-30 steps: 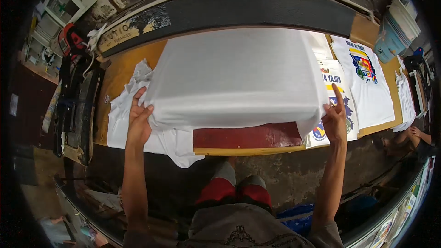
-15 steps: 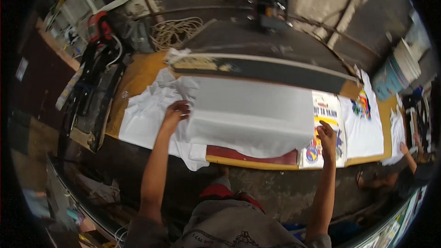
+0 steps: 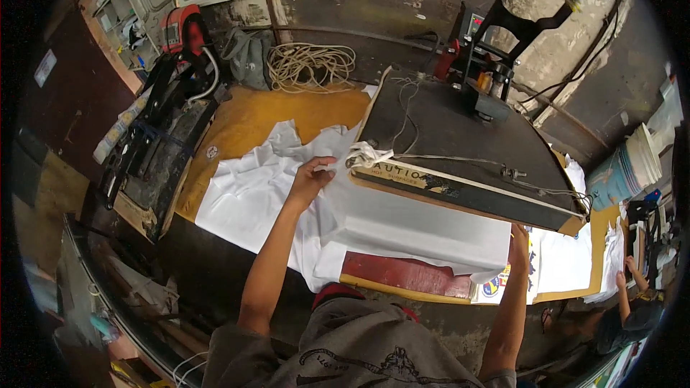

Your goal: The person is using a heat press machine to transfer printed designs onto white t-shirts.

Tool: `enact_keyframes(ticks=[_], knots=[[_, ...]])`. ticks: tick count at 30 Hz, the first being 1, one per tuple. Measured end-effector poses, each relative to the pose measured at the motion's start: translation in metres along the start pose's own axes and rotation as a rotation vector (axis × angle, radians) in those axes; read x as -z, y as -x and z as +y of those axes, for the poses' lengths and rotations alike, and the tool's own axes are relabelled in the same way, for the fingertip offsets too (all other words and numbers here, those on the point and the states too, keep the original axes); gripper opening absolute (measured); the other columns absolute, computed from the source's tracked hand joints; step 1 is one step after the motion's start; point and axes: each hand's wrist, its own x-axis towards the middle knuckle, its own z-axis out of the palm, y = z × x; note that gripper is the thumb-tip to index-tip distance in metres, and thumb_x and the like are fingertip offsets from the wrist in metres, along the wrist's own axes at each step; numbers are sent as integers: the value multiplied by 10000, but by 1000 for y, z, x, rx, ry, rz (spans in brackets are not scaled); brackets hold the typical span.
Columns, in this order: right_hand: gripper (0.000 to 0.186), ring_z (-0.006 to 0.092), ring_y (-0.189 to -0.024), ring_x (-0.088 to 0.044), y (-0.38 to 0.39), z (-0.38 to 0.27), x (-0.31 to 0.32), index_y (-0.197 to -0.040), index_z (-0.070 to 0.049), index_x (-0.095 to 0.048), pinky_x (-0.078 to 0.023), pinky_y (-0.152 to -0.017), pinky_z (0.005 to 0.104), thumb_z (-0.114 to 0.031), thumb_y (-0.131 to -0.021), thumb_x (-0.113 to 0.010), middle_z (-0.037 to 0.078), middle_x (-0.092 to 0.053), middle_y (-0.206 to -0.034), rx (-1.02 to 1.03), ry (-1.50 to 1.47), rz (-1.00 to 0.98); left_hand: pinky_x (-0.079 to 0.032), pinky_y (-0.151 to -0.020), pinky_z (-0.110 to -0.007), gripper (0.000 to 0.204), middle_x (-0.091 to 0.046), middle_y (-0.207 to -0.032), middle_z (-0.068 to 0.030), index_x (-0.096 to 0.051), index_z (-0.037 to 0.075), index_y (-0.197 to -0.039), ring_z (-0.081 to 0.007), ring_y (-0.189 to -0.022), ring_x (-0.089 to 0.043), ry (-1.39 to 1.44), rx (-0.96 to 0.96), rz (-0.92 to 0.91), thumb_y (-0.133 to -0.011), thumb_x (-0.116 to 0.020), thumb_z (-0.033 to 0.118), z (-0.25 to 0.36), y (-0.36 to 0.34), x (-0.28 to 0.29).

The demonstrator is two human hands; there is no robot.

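Observation:
A white cloth (image 3: 424,224) lies spread over the lower bed of a heat press, its left part bunched in folds. My left hand (image 3: 310,181) is at these folds, thumb and fingers pinched on the white fabric. At the cloth's right edge is my right hand (image 3: 519,244), its fingers mostly hidden by the edge of the black upper plate (image 3: 431,126). That plate hangs over the far part of the cloth, with a rag tied at its near left corner. Below the cloth's front edge shows a dark red pad (image 3: 402,273).
Another press (image 3: 162,151) stands at the left. Coiled rope (image 3: 309,66) lies behind the yellow table (image 3: 266,104). Printed white shirts (image 3: 568,262) lie at the right, near a bucket (image 3: 624,165). Another person's hands (image 3: 627,273) are at far right.
The view has shifted, and more of the upper plate's top shows. My right hand has moved from above the printed piece to the white cloth's right edge. My left hand stays by the folds.

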Motion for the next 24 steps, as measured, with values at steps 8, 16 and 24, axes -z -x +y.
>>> enact_keyframes(ticks=[8, 16, 24], knots=[[443, 185, -1056, -547, 3, -3, -28, -1275, -18, -498, -453, -919, 321, -344, -980, -437, 71, -578, -1172, 77, -133, -191, -460, -741, -293, 571, -472, -1191, -105, -475, 30, -1289, -162, -947, -496, -564, -136, -167, -745, -647, -3, 27, 13, 3], [534, 166, -877, -580, 6, -28, 51, -1245, 2, -542, -494, -748, 280, 113, -723, -557, 96, -589, -1091, 169, -246, -352, -478, -626, -260, 745, -321, -1454, -74, -412, 65, -1402, -108, -797, -542, -691, 6, -140, -710, -635, -99, 55, 14, -12], [689, 226, -1034, -572, 26, -61, 63, -1343, -38, -482, -468, -898, 322, 68, -675, -611, 112, -445, -1384, 320, 207, -388, -522, -797, -334, 890, -344, -1443, -148, -372, 78, -1423, -297, -1354, -288, -943, -160, -167, -596, -651, -96, 73, 14, -19]])
